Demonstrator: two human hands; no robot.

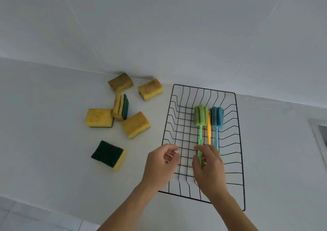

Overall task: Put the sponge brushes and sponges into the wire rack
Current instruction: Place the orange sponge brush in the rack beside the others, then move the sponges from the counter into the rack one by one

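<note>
A black wire rack point(239, 142) lies on the white counter at the right. Inside it lie a green sponge brush point(200, 114), an orange handle point(209, 131) and a blue sponge brush point(216, 117), heads pointing away from me. My right hand point(208, 168) is over the rack, fingers closed around the green brush's handle end. My left hand point(161, 165) hovers at the rack's left edge, fingers loosely curled and holding nothing. Several yellow-and-green sponges lie left of the rack, among them one green side up point(108, 154) and one on its edge point(121, 107).
A white tiled wall rises behind the counter. Two sponges point(120, 82) point(150, 89) sit close to the wall. A sink rim point(318, 133) shows at the far right edge. The counter's front edge runs along the lower left.
</note>
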